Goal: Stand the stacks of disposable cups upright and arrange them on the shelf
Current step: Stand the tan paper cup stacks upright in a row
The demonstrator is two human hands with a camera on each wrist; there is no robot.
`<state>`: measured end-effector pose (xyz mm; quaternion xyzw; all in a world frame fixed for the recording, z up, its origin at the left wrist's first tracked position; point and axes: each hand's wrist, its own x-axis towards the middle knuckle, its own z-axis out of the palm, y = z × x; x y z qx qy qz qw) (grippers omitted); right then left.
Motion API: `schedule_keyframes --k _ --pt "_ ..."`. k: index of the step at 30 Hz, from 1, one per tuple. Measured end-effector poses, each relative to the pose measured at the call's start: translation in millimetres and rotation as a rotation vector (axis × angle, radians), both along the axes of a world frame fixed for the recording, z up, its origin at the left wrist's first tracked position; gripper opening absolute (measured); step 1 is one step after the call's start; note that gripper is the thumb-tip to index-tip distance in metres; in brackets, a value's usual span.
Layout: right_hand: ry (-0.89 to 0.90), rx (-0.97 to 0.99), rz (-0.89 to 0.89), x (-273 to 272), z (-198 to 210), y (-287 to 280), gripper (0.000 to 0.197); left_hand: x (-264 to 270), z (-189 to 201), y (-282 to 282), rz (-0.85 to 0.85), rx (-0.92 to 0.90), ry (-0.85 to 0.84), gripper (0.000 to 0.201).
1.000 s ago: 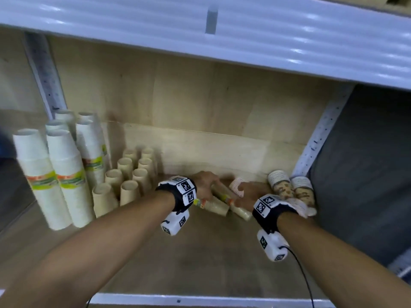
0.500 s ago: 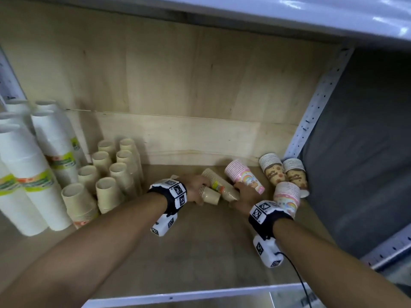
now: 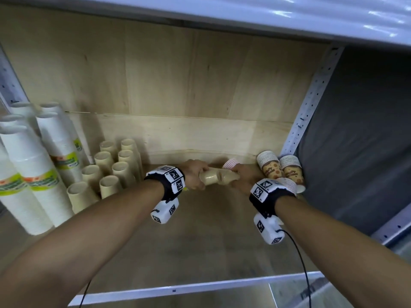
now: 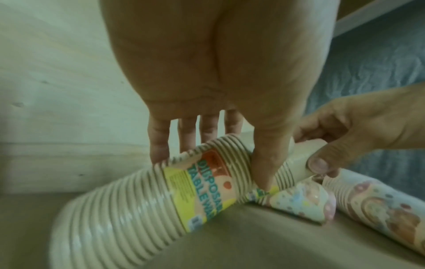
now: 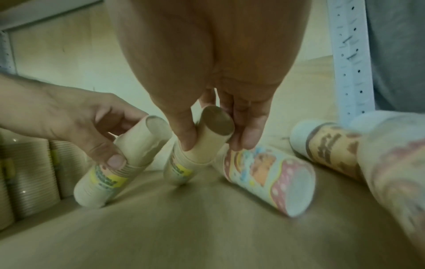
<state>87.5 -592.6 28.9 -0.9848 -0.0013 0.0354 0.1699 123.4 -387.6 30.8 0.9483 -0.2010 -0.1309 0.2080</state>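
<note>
Warm, fairly dim light fills the shelf (image 3: 222, 252) in the head view, and it is brightest on the wooden back panel (image 3: 178, 85), fading toward the near edge. Glare streaks run along the glossy white shelf above (image 3: 289, 16). Soft shadows fall to the right of the tan cup stacks (image 3: 115, 170). Straight edges bow outward toward the corners, and the perforated upright (image 3: 309, 103) leans. Both wrist views carry a greenish cast and look grainy and soft. In the left wrist view the palm of the left hand (image 4: 220, 63) is out of focus and the ribbed stack (image 4: 138, 200) smears low down. In the right wrist view the patterned cups (image 5: 391, 172) at the right edge blur badly.
</note>
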Motion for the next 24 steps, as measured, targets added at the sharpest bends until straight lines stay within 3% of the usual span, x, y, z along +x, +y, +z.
schedule_keyframes --k 6,13,24 --pt "-0.074 -0.068 0.087 5.4 43.4 18.5 0.042 -1.6 32.1 9.5 0.072 -0.102 -0.107 0.047" --pt "-0.056 -0.163 0.201 10.4 66.8 47.7 0.036 -4.5 41.2 17.9 0.115 -0.214 -0.061 0.036" --pt "-0.054 -0.065 0.154 -0.8 75.6 60.2 0.038 -11.6 48.7 23.3 0.159 -0.27 -0.066 0.045"
